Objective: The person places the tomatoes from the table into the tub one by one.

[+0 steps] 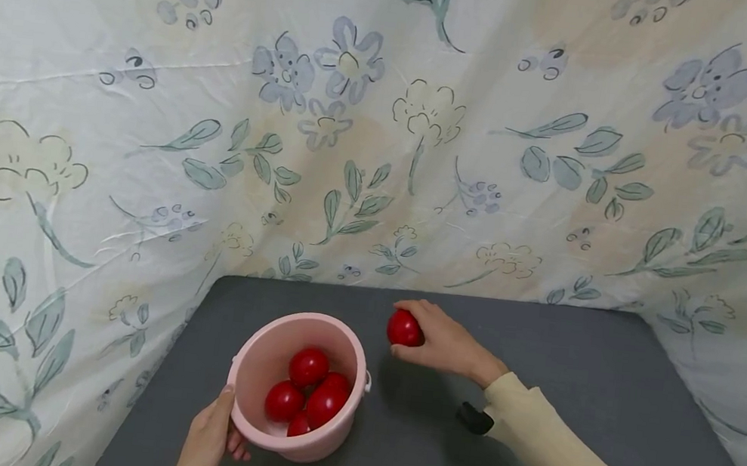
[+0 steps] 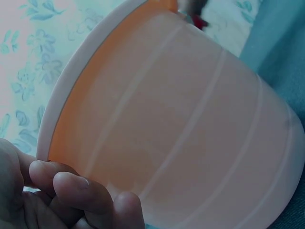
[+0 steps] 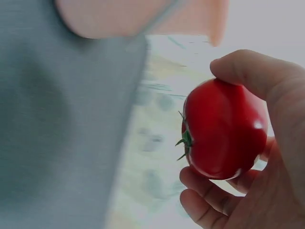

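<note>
A pink bucket [image 1: 316, 451] with several red tomatoes [image 1: 308, 367] inside stands left of centre, its mouth tipped toward the head view. My left hand [image 1: 209, 428] grips its rim at the left; in the left wrist view the curled fingers [image 2: 83, 187] lie against the ribbed outer wall. To the right of the bucket, my right hand [image 1: 437, 340] holds one red tomato [image 1: 404, 328] above the table. The right wrist view shows that tomato [image 3: 224, 131] between thumb and fingers, its green stem end facing away from the palm.
The dark grey table [image 1: 577, 376] extends to the right and behind the bucket. A floral cloth [image 1: 384, 128] hangs along the back and both sides. A white handle knob [image 1: 368, 382] sticks out from the bucket's right side.
</note>
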A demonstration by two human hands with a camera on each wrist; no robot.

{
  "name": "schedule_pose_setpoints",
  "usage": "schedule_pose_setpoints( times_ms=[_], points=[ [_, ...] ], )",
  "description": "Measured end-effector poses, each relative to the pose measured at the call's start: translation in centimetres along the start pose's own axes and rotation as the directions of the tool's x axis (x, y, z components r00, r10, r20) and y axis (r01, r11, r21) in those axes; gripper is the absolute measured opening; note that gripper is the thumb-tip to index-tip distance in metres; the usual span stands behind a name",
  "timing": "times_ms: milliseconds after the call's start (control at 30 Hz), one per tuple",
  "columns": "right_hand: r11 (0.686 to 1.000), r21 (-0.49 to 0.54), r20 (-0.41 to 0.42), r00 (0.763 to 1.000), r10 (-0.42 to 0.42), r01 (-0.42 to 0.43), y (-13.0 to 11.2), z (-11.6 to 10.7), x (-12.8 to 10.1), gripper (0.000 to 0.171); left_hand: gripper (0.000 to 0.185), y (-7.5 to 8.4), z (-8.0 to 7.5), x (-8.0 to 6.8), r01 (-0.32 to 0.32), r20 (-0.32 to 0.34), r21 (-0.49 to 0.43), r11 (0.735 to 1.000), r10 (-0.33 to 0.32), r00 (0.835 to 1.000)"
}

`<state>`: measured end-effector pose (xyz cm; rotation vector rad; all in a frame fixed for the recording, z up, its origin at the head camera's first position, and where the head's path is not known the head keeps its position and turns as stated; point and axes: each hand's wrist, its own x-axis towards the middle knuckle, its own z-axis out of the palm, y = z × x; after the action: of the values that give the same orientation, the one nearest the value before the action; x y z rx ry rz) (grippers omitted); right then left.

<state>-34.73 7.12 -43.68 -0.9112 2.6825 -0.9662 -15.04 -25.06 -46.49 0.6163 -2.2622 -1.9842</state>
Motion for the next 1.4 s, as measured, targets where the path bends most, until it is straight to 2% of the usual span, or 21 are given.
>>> schedule_pose_setpoints(
  times_ms=[167, 333, 433, 567, 700, 900, 1233, 1400],
  points=[
    [1.0, 0.017, -0.026, 0.999, -0.022, 0.022, -2.9, -5.0, 0.9, 0.087, 0.058, 0.1, 0.3, 0.1, 0.014, -0.012, -0.009, 1.0, -0.014, 1.0],
    [0.997, 0.04, -0.094, 0.993, -0.069, 0.073, -5.4, -9.5, 1.7, 0.092, 0.058, 0.1, 0.6, 0.2, 0.01, -0.017, -0.023, 1.0, -0.01, 1.0],
    [0.995, 0.051, -0.128, 0.988, -0.082, 0.089, -6.4, -11.4, 1.8, 0.091, 0.057, 0.0, 0.7, 0.2, 0.006, -0.013, -0.029, 1.0, -0.007, 1.0],
    [0.991, 0.057, -0.135, 0.984, -0.115, 0.123, -7.1, -12.4, 1.9, 0.088, 0.056, 0.0, 0.7, 0.2, -0.002, -0.01, -0.031, 1.0, 0.002, 1.0],
    [0.988, 0.041, -0.097, 0.984, -0.146, 0.151, -7.3, -11.8, 2.0, 0.084, 0.057, 0.1, 0.7, 0.2, 0.004, -0.013, -0.022, 1.0, -0.004, 1.0],
    [0.983, -0.001, -0.049, 0.981, -0.185, 0.186, -8.1, -9.7, 2.9, 0.08, 0.057, 0.1, 0.6, 0.2, 0.015, -0.014, -0.015, 1.0, -0.015, 1.0],
    [0.964, 0.036, -0.003, 0.965, -0.264, 0.264, -10.8, -5.9, 4.2, 0.082, 0.055, -0.1, 0.6, 0.2, 0.016, -0.009, -0.032, 0.999, -0.016, 1.0],
    [0.946, 0.056, 0.017, 0.947, -0.322, 0.32, -12.6, -4.1, 4.6, 0.08, 0.058, 0.0, 0.6, 0.0, 0.002, -0.01, -0.019, 1.0, -0.003, 1.0]
  ],
)
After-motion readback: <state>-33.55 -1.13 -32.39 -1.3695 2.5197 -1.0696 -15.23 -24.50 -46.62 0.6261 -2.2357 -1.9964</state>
